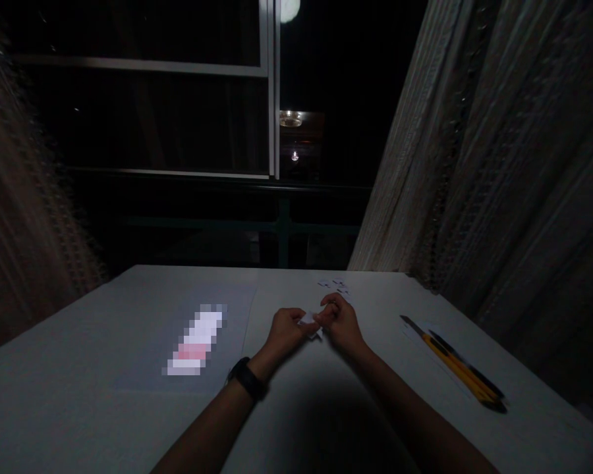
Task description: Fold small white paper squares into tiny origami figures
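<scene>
Over the middle of the white table (178, 434), my two hands meet around a small piece of white paper (317, 333). My left hand (289, 328), with a dark watch (247, 378) on its wrist, pinches the paper from the left. From the other side, my right hand (340, 322) grips it between thumb and fingers. The paper's corners stick out below and between the fingertips; its exact shape is partly hidden. Just beyond my hands lie several small paper pieces (343, 290) with dark marks.
A yellow utility knife (454, 365) lies at the right, alongside a dark pen-like stick (467, 365) and a paper strip (410, 329). To the left, a pale sheet (143, 368) lies under a bright, blurred-out rectangle (195, 342). Curtains (400, 164) flank a dark window behind the table.
</scene>
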Demonstrator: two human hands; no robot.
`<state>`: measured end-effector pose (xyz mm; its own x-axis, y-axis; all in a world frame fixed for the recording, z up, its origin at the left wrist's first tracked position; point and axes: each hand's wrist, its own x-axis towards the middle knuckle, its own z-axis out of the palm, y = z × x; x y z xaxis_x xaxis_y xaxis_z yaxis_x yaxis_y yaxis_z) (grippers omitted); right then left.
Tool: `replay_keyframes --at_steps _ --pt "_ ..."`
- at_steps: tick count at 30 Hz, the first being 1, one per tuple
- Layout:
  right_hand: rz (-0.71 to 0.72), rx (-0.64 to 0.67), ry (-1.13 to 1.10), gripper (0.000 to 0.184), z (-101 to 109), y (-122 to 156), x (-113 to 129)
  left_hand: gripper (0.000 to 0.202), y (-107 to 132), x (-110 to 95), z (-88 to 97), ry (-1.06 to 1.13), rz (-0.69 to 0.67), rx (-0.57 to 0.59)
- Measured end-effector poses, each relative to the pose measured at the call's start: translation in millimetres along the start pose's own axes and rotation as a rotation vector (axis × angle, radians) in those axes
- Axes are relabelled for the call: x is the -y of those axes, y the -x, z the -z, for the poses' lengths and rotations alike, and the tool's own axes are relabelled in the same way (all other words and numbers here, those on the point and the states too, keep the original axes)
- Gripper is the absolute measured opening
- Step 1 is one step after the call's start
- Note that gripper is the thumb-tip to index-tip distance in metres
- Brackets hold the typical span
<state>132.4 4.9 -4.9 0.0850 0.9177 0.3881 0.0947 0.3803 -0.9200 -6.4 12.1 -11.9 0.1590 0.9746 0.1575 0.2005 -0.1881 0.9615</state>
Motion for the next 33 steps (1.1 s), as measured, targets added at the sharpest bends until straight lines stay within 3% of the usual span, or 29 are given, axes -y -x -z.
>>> replay_keyframes --at_steps 5,13,20,25,30,33 --pt "0.013 -0.051 0.096 0.024 3 -1 -5 0.038 0 -1 -2.3 0.112 0.014 0.002" --pt "0.049 0.093 0.157 0.019 3 1 2 0.04 0 -9 2.3 0.147 0.037 -0.042" --pt "0.06 0.084 0.179 0.017 0 3 5 0.04 1 -10 4.4 0.268 0.077 0.004" --pt "0.056 0.102 0.117 0.023 2 2 5 0.036 3 -10 1.8 0.372 0.105 -0.036" --pt "0.093 0.129 0.134 0.045 3 1 0 0.032 3 -10 1.3 0.514 0.126 -0.135" --pt "0.054 0.083 0.182 0.036 -1 5 -4 0.031 3 -8 4.0 0.57 0.132 -0.102"
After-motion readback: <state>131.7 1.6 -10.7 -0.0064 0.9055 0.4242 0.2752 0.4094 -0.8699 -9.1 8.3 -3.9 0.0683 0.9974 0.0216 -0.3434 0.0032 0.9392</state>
